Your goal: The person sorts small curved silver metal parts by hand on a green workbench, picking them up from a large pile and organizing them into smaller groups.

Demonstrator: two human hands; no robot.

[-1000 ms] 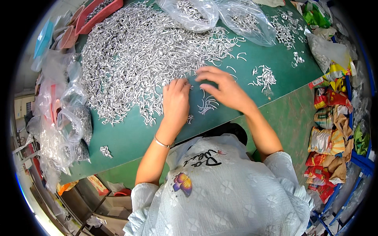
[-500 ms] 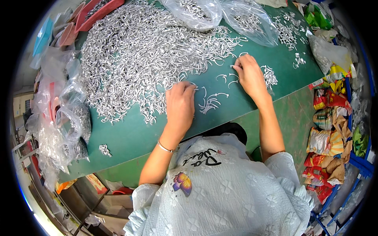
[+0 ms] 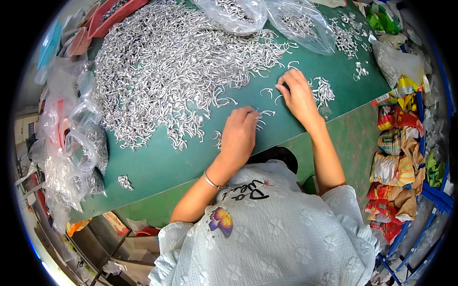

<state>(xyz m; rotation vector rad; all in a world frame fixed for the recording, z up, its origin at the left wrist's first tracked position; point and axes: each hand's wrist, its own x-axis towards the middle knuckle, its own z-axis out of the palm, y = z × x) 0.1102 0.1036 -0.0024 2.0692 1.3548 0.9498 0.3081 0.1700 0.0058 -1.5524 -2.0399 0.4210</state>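
Note:
Small curved silver metal pieces (image 3: 157, 71) lie in a broad heap on the green table (image 3: 157, 167). My left hand (image 3: 238, 136) is over a few loose pieces (image 3: 260, 121) at the near edge, its fingers bent together; the fingertips are partly hidden and slightly blurred. To the right, my right hand (image 3: 298, 97) hovers low over the table with curled fingers, the thumb apart from the index finger and no piece visible between them. Two loose curved pieces (image 3: 267, 92) lie just left of it. A small pile of the same pieces (image 3: 324, 91) sits at its right.
Clear plastic bags of metal parts (image 3: 234, 16) rest at the far edge, beside scattered small parts (image 3: 344, 38). A red tray (image 3: 112, 19) stands far left. Bagged parts (image 3: 88, 148) line the left side; a blue rack (image 3: 434, 198) with colourful packages is at right.
My left hand has moved right and nearer, from the heap's edge onto the loose pieces. My right hand has shifted slightly nearer, and its thumb and index finger have parted.

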